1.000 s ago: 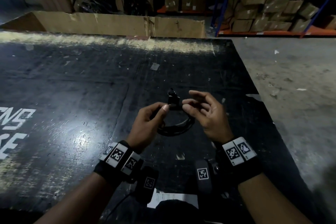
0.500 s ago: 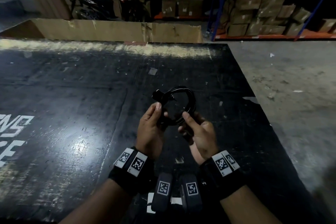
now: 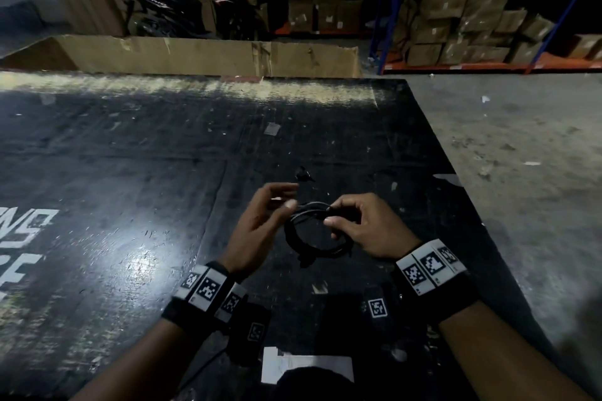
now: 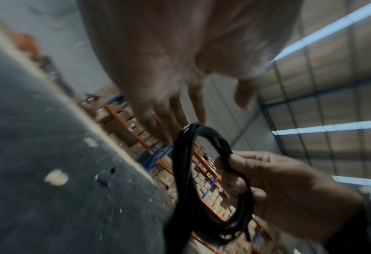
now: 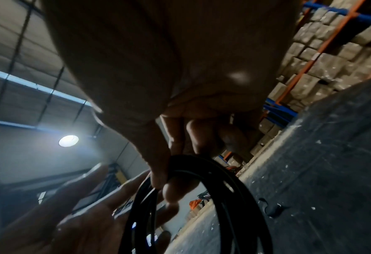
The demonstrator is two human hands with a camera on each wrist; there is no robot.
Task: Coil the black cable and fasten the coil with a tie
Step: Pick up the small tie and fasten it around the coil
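Observation:
The black cable (image 3: 294,239) is wound into a small coil, held just above the black table (image 3: 130,172). My right hand (image 3: 329,214) pinches the coil's far right side between thumb and fingers; the right wrist view shows this grip (image 5: 164,182) on the coil (image 5: 234,187). My left hand (image 3: 286,195) is spread with straight fingers at the coil's left, its fingertips (image 4: 199,118) at the coil (image 4: 186,171). It holds nothing. A small black curled piece (image 3: 304,175), perhaps the tie, lies on the table beyond the hands, also in the right wrist view (image 5: 271,208).
A long cardboard box (image 3: 195,55) stands along the table's far edge. Behind it are parked motorbikes (image 3: 169,6) and shelves of cartons (image 3: 472,10). Concrete floor (image 3: 521,172) lies past the table's right edge. A white paper (image 3: 306,368) sits at the near edge.
Half a second ago both hands held the coil upright and higher. Now it is lower and flatter, the left hand has let go and spread, and the right hand alone holds it.

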